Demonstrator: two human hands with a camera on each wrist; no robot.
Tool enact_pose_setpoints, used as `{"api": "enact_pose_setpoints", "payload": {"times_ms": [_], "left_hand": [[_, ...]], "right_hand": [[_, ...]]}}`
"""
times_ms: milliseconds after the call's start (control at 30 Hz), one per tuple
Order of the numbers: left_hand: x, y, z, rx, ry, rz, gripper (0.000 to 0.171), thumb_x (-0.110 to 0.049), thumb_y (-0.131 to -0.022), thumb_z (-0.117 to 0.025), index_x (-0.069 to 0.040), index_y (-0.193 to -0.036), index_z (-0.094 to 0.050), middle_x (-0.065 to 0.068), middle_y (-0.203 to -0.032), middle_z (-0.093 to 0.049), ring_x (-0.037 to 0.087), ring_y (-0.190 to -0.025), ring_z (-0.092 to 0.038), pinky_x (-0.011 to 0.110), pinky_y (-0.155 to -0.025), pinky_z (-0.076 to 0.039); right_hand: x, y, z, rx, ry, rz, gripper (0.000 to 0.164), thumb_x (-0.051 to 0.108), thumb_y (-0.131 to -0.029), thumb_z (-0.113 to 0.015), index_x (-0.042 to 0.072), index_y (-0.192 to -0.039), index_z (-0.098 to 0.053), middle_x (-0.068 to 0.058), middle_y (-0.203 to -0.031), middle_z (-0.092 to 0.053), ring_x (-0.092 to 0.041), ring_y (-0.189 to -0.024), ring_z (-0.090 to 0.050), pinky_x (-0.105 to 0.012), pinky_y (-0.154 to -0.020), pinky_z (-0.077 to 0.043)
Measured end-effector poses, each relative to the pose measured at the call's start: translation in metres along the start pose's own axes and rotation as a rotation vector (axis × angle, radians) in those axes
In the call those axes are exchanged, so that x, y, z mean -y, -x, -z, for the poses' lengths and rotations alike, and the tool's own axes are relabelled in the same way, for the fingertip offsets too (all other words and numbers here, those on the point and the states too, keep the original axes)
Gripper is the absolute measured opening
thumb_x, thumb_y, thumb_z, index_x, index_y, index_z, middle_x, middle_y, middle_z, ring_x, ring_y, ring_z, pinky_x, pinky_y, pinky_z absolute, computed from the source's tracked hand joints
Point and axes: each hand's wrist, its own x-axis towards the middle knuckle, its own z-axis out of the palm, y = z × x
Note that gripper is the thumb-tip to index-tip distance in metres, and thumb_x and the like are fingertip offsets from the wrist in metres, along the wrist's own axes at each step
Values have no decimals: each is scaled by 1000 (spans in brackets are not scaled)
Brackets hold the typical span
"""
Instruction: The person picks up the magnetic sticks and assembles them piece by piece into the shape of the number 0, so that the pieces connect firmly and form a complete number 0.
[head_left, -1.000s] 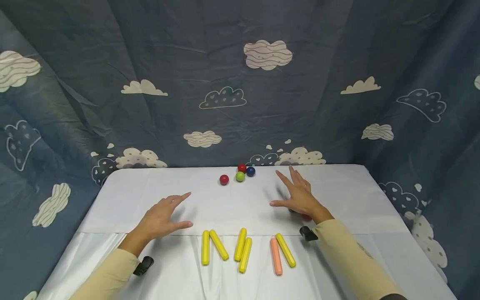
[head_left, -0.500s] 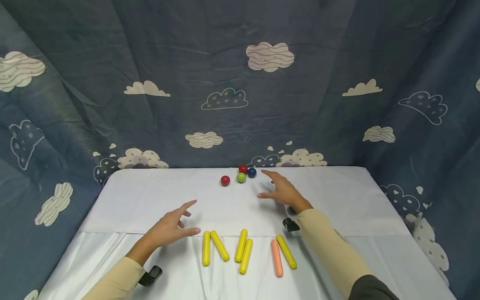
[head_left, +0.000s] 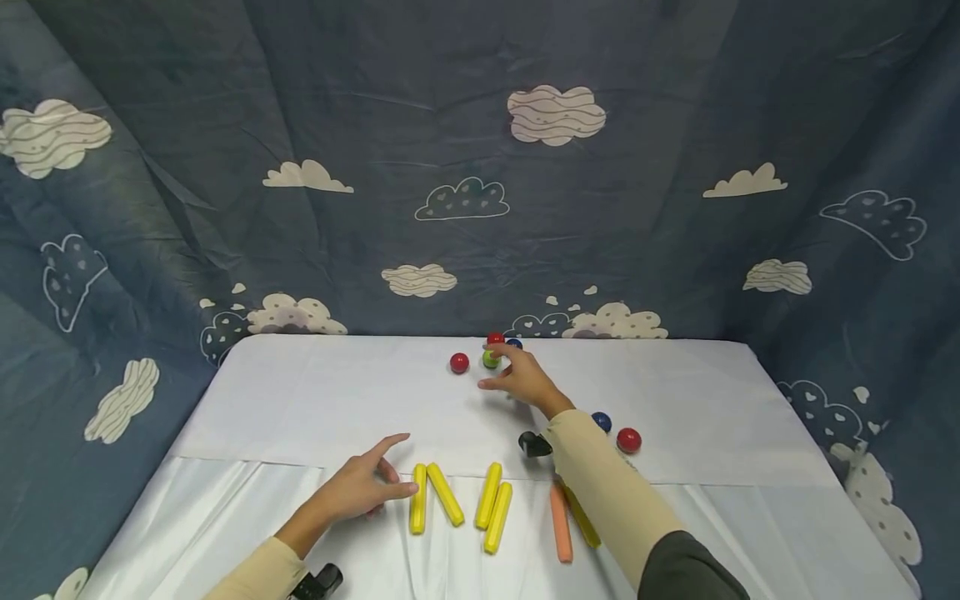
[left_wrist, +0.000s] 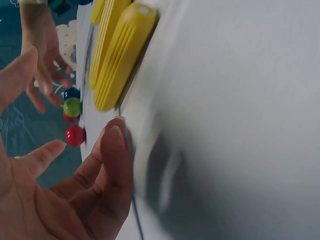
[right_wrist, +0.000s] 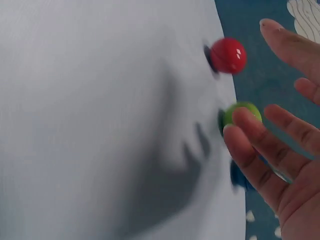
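Now the right hand (head_left: 522,382) has swung in toward the middle of the white-clothed surface (head_left: 337,392), and its forefinger covers part of a glossy green ball (head_left: 489,361) in the head view. Fingers and thumb stand apart, so that grip holds nothing; we cannot quite tell whether a fingertip touches the ball or only passes in front of it. A glossy red ball (head_left: 495,338) and a dark blue ball (head_left: 514,342) sit close behind it, with a lone red ball (head_left: 459,362) off to the left.

With the forearm shifted, we also see a second blue ball (head_left: 602,422) and a third red ball (head_left: 628,440), largely hidden half a second ago, beyond the beige sleeve (head_left: 611,479). That sleeve now covers part of a yellow stick (head_left: 585,525) beside the orange stick (head_left: 561,525).

Meanwhile the left hand (head_left: 358,487) has come nearer to us, just beside the leftmost ridged yellow stick (head_left: 417,508); its bent fingers hold nothing either. For the work, this puts our right hand nearest the balls and our left nearest the sticks, with nothing lifted.
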Motion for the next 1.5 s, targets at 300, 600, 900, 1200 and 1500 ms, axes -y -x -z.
{"api": "enact_pose_setpoints", "payload": {"times_ms": [300, 600, 900, 1200, 1500], "left_hand": [[6, 4, -17, -6, 17, -76, 78, -37, -81, -77, -14, -145, -39, 2, -84, -56, 13, -47, -50, 28, -43, -43], [8, 0, -27, -57, -4, -84, 79, -37, -77, -80, -11, -142, -42, -1, -76, -54, 11, -47, -50, 25, -42, -42], [7, -2, -40, -119, -171, -99, 76, -35, -70, -84, -12, -134, -49, -7, -72, -50, 10, -58, -43, 25, -53, -35], [8, 1, -38, -95, -131, -125, 67, -23, -75, -81, -9, -133, -50, -5, -77, -50, 8, -56, -46, 23, -51, -39], [9, 4, -34, -41, -19, -155, 65, -6, -76, -71, -7, -136, -46, 1, -86, -52, 7, -47, -54, 22, -42, -44]], "right_hand": [[7, -12, -27, 13, -154, 28, 69, 12, -78, -81, 13, -139, -49, -9, -139, -49, -21, -69, -60, -30, -59, -53], [17, -23, -42, 41, -154, 53, 69, 10, -81, -78, 10, -141, -45, -15, -141, -41, -20, -63, -57, -28, -54, -51], [19, -31, -56, 14, -24, 80, 64, 14, -83, -76, 8, -140, -46, -16, -138, -44, -19, -85, -56, -32, -82, -52], [16, -31, -58, 39, -9, 101, 48, 1, -89, -66, 4, -134, -52, -18, -135, -47, -30, -122, -49, -41, -104, -39], [11, -34, -59, 54, -35, 53, 45, -2, -91, -62, 9, -133, -54, -15, -128, -50, -22, -91, -55, -29, -73, -53]]}}
